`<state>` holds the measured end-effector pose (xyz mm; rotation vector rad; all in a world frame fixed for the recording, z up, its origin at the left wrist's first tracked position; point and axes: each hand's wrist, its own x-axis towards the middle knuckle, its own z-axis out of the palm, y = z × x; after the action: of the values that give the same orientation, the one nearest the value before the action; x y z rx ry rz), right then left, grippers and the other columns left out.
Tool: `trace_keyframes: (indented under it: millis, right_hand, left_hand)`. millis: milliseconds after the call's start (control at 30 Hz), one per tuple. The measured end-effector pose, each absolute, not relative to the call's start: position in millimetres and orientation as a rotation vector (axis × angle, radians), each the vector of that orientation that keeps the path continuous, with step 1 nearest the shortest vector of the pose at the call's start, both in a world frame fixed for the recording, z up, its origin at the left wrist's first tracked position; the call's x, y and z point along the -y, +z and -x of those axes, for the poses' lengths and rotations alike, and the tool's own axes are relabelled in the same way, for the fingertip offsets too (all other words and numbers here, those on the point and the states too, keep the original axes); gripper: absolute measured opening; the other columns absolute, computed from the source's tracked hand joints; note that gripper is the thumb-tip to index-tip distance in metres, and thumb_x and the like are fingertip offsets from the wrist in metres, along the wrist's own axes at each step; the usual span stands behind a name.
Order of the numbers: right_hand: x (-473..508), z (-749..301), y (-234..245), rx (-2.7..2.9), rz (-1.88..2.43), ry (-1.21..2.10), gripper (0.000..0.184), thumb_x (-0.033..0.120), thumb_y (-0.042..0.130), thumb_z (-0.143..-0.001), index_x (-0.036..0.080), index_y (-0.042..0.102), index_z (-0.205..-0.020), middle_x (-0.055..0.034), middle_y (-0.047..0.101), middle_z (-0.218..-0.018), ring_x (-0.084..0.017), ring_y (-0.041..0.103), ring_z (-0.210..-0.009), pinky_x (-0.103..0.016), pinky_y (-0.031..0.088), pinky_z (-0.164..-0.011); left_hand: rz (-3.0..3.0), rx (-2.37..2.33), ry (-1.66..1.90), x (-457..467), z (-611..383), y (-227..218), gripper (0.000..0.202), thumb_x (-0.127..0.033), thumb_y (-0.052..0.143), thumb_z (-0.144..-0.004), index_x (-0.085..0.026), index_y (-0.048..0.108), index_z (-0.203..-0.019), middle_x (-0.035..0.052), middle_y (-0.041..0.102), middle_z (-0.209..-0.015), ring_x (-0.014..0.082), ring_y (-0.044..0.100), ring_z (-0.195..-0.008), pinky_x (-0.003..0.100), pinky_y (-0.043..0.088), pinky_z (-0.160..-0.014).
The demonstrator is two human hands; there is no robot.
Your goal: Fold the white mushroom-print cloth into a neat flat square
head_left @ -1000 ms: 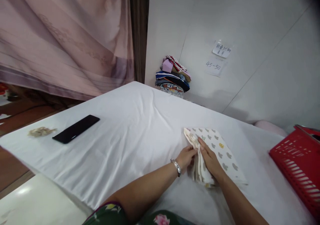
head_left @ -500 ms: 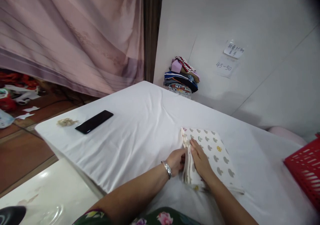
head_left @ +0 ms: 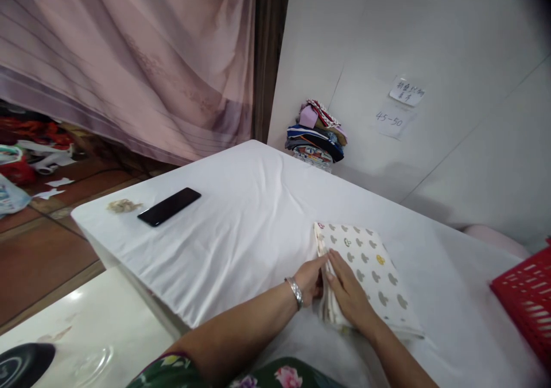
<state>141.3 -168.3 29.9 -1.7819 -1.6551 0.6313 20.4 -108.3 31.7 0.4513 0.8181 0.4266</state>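
A white cover with loose creases drapes the tabletop (head_left: 241, 221). At its far left lie a black phone (head_left: 169, 206) and a pale tangle (head_left: 124, 205) just beside it. A pink curtain (head_left: 129, 49) hangs beyond, left of a pale wall (head_left: 344, 43) bearing two handwritten notes (head_left: 407, 91). A pile of folded fabric (head_left: 316, 132) stands by the wall, past the far edge. A red basket (head_left: 525, 290) at the right is cut off by the frame; its contents cannot be told. A black dish (head_left: 28, 362), partly in view, sits at the near left.

The folded cloth (head_left: 379, 273), white with grey prints, lies on the near right of the tabletop. The left hand (head_left: 309, 279) curls at its left edge, fingertips partly hidden; whether its grip is closed cannot be told. The right hand (head_left: 348, 293) rests on top, fingers extended, grip not closed around anything.
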Motion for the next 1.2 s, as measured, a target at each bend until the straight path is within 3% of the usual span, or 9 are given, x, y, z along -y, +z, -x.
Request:
trace_keyframes:
  millis: [100,233,433,567,767,967,1200]
  right_hand:
    - [171,-138,27,1.721,1.768,0.621,0.055,0.048,0.037,-0.088,0.024,0.032,-0.138,-0.0018,0.026,-0.146,-0.019,0.018,-0.135,-0.044,0.014,-0.112]
    - [171,-150,46,1.64,1.801,0.51,0.055,0.048,0.036,-0.089,0.027,0.029,-0.139,0.0005,0.023,-0.147,-0.02,0.015,-0.136,-0.044,0.015,-0.112]
    - [146,-173,88,1.632,1.766,0.206,0.054,0.047,0.033,-0.09,0.027,0.026,-0.14,0.0002,0.022,-0.147,-0.019,0.015,-0.136,-0.043,0.016,-0.111]
    - [114,-169,80,1.721,1.771,0.014,0.056,0.044,0.028,-0.091,0.022,0.02,-0.142,-0.002,0.015,-0.149,-0.02,0.008,-0.137,-0.045,0.012,-0.11]
    - [83,-158,38,2.115,1.995,0.424,0.059,0.047,0.029,-0.089,0.016,0.027,-0.14,-0.0093,0.022,-0.147,-0.02,0.013,-0.136,-0.043,0.01,-0.109]
    - [73,-159,39,2.081,1.972,0.205,0.058,0.045,0.028,-0.09,0.012,0.029,-0.139,-0.0103,0.021,-0.147,-0.021,0.009,-0.137,-0.041,0.004,-0.109]
    - [56,-171,36,2.108,2.02,0.434,0.052,0.046,0.025,-0.091,0.019,0.035,-0.135,-0.007,0.029,-0.145,-0.019,0.015,-0.136,-0.042,0.006,-0.108]
  left_hand:
    - [-0.455,-0.765,0.345,109,-13,27,0.039,-0.049,0.043,-0.084,-0.014,0.059,-0.094,0.0084,0.064,-0.096,0.0176,0.06,-0.079,0.029,0.045,-0.076]
    - [-0.483,-0.725,0.329,114,-9,26,0.04,-0.05,0.051,-0.079,-0.015,0.059,-0.097,0.0098,0.064,-0.104,0.0199,0.06,-0.09,0.031,0.043,-0.085]
    - [-0.569,-0.754,0.407,127,-14,27,0.039,-0.027,0.07,-0.064,-0.016,0.058,-0.099,0.0087,0.069,-0.089,0.0225,0.064,-0.081,0.035,0.049,-0.075]
    - [-0.576,-0.817,0.408,131,-16,24,0.034,-0.025,0.069,-0.064,-0.014,0.057,-0.094,0.0087,0.068,-0.082,0.0213,0.065,-0.072,0.032,0.05,-0.063]
    - [-0.614,-0.877,0.391,135,-12,25,0.037,-0.026,0.07,-0.061,-0.014,0.055,-0.093,0.0063,0.067,-0.078,0.0187,0.063,-0.064,0.029,0.047,-0.055]
    - [-0.614,-0.91,0.412,136,-16,26,0.035,-0.018,0.069,-0.059,-0.014,0.056,-0.091,0.0054,0.066,-0.075,0.0179,0.062,-0.064,0.028,0.047,-0.055]
    - [-0.661,-0.918,0.473,137,-17,21,0.034,-0.017,0.07,-0.057,-0.014,0.057,-0.088,0.0065,0.065,-0.079,0.0187,0.062,-0.066,0.029,0.047,-0.056]
